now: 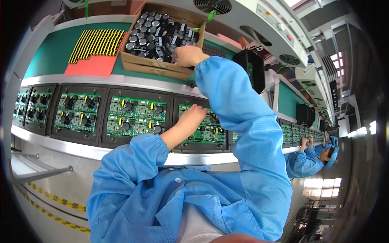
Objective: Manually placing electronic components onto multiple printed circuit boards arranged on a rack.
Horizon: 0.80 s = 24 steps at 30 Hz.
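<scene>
My right hand [188, 56] reaches over the near right wall of a cardboard box [156, 69]. Its fingers are bent down among black cylindrical capacitors [152, 30] with silvery tops; anything between the fingertips is hidden. Closer to me, my left hand [193, 118] is over a green circuit board panel [206, 135] in a black tray [178, 146]. The fingers of that hand are curled together near the board's upper part, and I cannot make out what they hold, if anything. Part of this panel lies behind my right sleeve.
More trays with green boards [135, 117] line the metal-edged conveyor. Yellow-and-black strips [97, 44] lie on a pink sheet [91, 67] left of the box. A black bin [247, 67] stands right of it. Overhead hangs a white fan unit [259, 24]. Co-workers [310, 158] sit farther right.
</scene>
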Tool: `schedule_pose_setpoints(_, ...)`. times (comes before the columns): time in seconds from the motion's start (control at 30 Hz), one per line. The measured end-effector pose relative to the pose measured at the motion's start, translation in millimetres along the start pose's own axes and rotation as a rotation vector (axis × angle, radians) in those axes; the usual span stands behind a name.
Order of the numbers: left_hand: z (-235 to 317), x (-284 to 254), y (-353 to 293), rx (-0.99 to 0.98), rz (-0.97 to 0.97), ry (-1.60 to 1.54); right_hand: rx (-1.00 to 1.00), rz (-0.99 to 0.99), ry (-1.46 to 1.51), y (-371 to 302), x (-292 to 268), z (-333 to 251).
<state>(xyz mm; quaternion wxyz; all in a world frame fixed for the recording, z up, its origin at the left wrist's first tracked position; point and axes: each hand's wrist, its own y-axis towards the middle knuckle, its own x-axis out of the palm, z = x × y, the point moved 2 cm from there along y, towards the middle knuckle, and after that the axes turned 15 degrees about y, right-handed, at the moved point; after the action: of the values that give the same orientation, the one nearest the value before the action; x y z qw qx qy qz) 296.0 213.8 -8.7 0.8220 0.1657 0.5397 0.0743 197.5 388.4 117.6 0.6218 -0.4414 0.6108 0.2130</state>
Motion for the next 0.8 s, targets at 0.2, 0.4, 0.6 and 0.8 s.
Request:
schedule_pose_setpoints(0.2, -2, -1, 3, -0.033, 0.012, 0.02, -0.187, 0.148, 0.302, -11, -10, 11)
schedule_pose_setpoints(0.4, -5, -6, 9, 0.037, -0.135, 0.289, -0.41, 0.299, 0.367, -58, -40, 25)
schedule_pose_setpoints(0.6, -7, -100, -17, 0.037, 0.061, 0.296, -0.374, 0.445, 0.499, -181, -36, 60)
schedule_pose_setpoints(0.8, -107, -192, 49, 0.156, 0.166, 0.519, -0.039, 0.496, 1.003, -281, 58, 115)
